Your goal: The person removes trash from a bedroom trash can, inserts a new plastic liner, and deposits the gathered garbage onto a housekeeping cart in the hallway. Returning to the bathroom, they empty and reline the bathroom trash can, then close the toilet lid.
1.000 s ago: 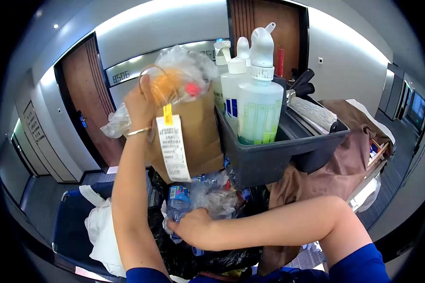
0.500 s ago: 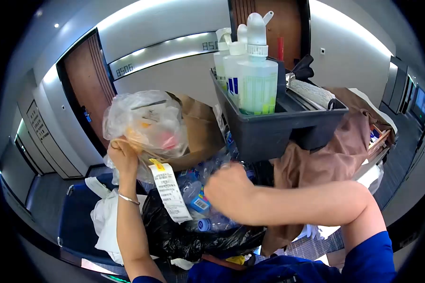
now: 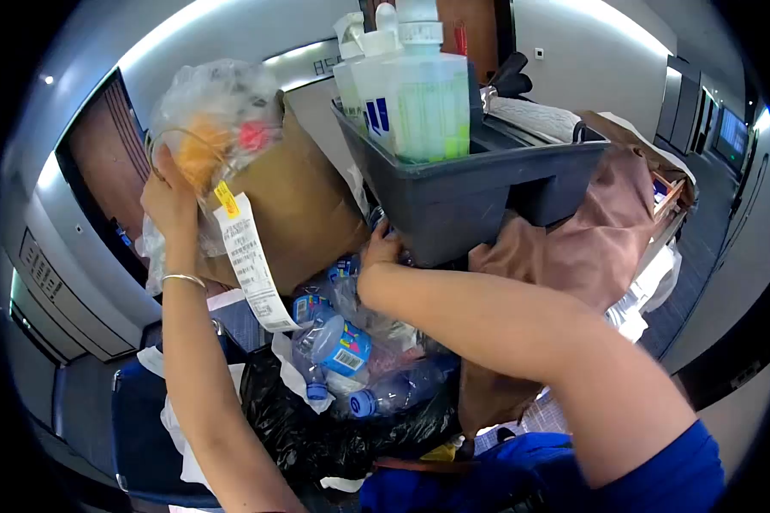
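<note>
My left hand (image 3: 171, 195) is closed on the cord handle of a brown paper bag (image 3: 304, 205), raised and tilted at the left. Clear plastic wrapping (image 3: 218, 94) with orange and pink things inside bulges from its top. A printed receipt (image 3: 252, 261) with a yellow tab hangs from the bag. My right hand (image 3: 382, 250) reaches in between the paper bag and a grey caddy, above several empty plastic bottles (image 3: 346, 346). Its fingers are curled and partly hidden; what they hold cannot be made out. The bottles lie in a black trash bag (image 3: 316, 440).
The grey caddy (image 3: 488, 192) holds spray bottles (image 3: 428, 107) and a white roller-like tool (image 3: 535, 115). Brown cloth (image 3: 612, 231) drapes at the right. A dark blue container (image 3: 145, 427) stands at the lower left. Corridor walls and a door (image 3: 103, 167) lie beyond.
My left hand has lifted the paper bag up and to the left, uncovering more bottles. My right hand has moved up and forward, in beside the caddy.
</note>
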Tool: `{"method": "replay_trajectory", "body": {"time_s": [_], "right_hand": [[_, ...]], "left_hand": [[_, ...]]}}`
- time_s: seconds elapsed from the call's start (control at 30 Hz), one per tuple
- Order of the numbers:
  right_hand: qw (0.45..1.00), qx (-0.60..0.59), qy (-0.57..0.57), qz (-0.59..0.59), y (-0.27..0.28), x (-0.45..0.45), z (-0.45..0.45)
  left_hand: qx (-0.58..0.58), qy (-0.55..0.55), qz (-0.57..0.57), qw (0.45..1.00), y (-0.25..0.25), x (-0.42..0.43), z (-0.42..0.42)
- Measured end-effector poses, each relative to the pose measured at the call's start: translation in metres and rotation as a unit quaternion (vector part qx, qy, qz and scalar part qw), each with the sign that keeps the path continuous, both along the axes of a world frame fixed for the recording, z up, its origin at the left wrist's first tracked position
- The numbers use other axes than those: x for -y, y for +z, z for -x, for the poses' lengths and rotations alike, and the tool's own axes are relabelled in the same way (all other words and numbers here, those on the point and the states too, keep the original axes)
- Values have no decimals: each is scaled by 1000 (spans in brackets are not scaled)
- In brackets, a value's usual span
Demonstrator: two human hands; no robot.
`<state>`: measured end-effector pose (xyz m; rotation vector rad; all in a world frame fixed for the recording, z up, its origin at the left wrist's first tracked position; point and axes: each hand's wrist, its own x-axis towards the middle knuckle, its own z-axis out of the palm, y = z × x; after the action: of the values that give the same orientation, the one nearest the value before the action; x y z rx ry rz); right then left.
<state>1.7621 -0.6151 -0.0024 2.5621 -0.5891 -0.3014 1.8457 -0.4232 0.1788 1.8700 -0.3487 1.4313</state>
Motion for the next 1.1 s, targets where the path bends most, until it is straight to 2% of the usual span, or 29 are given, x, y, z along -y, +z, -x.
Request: {"method": "replay_trajectory", "body": {"time_s": [0.03, 0.1, 0.17, 0.2, 0.23, 0.3, 0.33, 0.37, 0.4, 0.43, 0.5, 0.57, 0.63, 0.67, 0.73, 0.8, 0.9, 0.97, 1.03, 1.1], "right_hand": [[999, 13, -32, -15, -7, -7, 1], [997, -33, 4, 72, 26, -45, 71], [982, -127, 140, 27, 58, -57, 106], [965, -185, 183, -32, 84, -65, 117], [939, -247, 224, -88, 114, -74, 132], [913, -129, 322, -215, 193, -77, 174], [904, 6, 403, -141, 207, -72, 156], [868, 146, 470, -71, 222, -66, 131], [806, 286, 519, -1, 235, -60, 105], [720, 419, 549, 69, 239, -56, 83], [747, 406, 520, 85, 228, -57, 39], [873, 237, 421, -62, 245, -68, 24], [903, 179, 367, -134, 244, -79, 10], [895, 207, 370, -141, 228, -83, 5], [860, 258, 415, -144, 211, -78, -7], [858, 271, 419, -124, 214, -72, -23], [860, 299, 407, -78, 230, -54, -37], [856, 299, 413, -89, 245, -42, -36], [842, 356, 400, -66, 254, -30, -52], [827, 401, 389, -52, 266, -22, -60]], "left_hand": [[-20, -8, -1, 1000, 4, 2, 1], [-45, -20, -6, 999, 2, 9, 0], [-46, -27, -14, 998, 5, 16, 4], [-94, -99, -29, 990, 5, 17, 11], [-57, -95, -51, 993, 0, 17, 13], [17, -77, -100, 992, -8, 14, 13], [-13, -84, -113, 990, -7, 10, 22], [29, -78, -125, 989, -11, 9, 23], [70, -71, -137, 985, -14, 8, 23], [112, -62, -149, 981, -17, 7, 24], [22, -35, -170, 985, -11, 6, 33], [16, 0, -177, 984, -15, 1, 32], [11, 5, -170, 985, -16, -6, 40], [-34, -21, -171, 985, -20, -10, 34], [-75, 11, -201, 977, -20, -12, 38], [-87, 28, -218, 972, -12, -13, 51], [124, 20, -132, 983, -12, -28, 74], [97, -48, 9, 994, -27, -47, 75], [-53, -16, 43, 998, -66, -74, 48], [-209, 25, -104, 972, -116, -85, 10]]}}
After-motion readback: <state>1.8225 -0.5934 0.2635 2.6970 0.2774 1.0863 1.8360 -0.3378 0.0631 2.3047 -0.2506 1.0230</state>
